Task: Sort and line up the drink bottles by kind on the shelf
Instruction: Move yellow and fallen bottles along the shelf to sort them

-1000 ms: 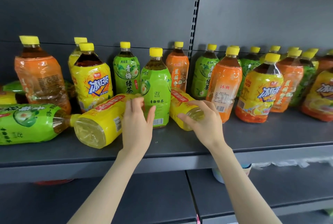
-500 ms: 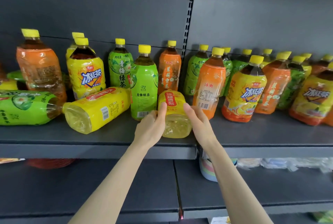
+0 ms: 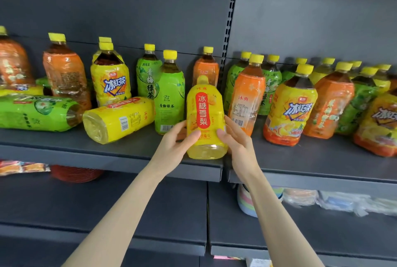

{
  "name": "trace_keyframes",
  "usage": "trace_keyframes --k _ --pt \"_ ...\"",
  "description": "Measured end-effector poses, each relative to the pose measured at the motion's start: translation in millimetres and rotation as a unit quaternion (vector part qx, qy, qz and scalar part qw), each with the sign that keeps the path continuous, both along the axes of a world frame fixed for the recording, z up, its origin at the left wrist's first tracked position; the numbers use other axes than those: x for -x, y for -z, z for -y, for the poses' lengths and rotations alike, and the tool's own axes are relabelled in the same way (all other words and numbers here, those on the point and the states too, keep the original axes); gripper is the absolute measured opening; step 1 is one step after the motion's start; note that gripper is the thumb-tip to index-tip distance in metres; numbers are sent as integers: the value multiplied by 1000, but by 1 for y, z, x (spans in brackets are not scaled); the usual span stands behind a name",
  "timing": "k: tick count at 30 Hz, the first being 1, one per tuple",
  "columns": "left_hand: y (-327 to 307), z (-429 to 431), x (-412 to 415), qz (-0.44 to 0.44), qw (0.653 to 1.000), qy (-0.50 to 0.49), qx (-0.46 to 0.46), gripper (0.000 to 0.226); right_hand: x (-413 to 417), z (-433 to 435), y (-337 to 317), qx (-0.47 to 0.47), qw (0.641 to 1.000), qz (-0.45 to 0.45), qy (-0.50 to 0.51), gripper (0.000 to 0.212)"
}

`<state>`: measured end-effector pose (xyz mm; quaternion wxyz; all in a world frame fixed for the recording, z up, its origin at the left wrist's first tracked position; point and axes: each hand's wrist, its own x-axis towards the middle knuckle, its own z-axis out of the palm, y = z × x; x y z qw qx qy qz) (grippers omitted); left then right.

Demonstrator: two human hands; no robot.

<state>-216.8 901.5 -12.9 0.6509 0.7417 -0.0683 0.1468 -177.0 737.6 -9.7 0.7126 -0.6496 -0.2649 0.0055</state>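
The pear bottle (image 3: 205, 116) stood upright at the near edge of the shelf (image 3: 120, 155), just left of the seam between the two boards. Its long axis ran vertical, cap up and red label facing us, and we could not tell whether its base rested on the board or hung barely above it. The left hand (image 3: 178, 142) gripped its lower left side and the right hand (image 3: 235, 138) its lower right, thumbs laid over the front, so both were clamped on the one bottle with its width between them. We judged the step in hand to be standing this bottle in place. As we read it, the next move called for carrying it to a spot for its kind, keeping it upright and clear of the green bottle (image 3: 169, 95) just behind on the left and the orange bottle (image 3: 247, 95) on the right. Its match, a lying yellow bottle (image 3: 119, 118), lay on its side further left, base toward us and cap end hidden behind the green bottle. We thought it would want standing up beside the first.
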Motion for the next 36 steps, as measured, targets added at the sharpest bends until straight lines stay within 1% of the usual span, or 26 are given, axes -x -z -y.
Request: trace_keyframes --k 4,7,9,13,15,18,23,26,30,31,33,35,36 --pt "-5 -7 -6 20 998 16 -49 45 -7 3 0 -5 1000 13 4 41" --pt "-5 -14 -16 23 997 24 -72 56 -16 3 -1 19 999 32 22 52" --pt "-4 -16 -22 26 995 28 -87 58 -20 3 -3 31 998 49 33 59" --pt "1 -15 -32 26 993 28 -111 58 -28 -3 -1 24 993 61 98 55" --pt "4 -14 -37 23 993 18 -116 58 -32 -5 -1 52 987 73 131 61" --pt "5 -16 -44 21 988 -16 -153 65 -40 -9 1 98 977 104 161 67" --pt "8 -18 -54 17 981 -68 -183 52 -55 -18 7 189 942 149 236 66" --pt "9 -16 -54 24 973 -98 -208 45 -57 -19 8 213 932 153 250 70" --pt "5 -15 -49 31 960 -127 -248 41 -49 -20 3 251 918 162 260 79" --pt "4 -16 -47 32 953 -135 -270 40 -46 -20 1 268 912 164 263 79" --pt "2 -19 -41 37 937 -150 -312 35 -38 -20 -6 314 892 171 278 71" --pt "0 -21 -31 51 929 -172 -323 29 -30 -17 -10 351 866 182 306 55" --pt "0 -23 -25 63 926 -186 -322 27 -25 -15 -10 353 859 187 319 45"
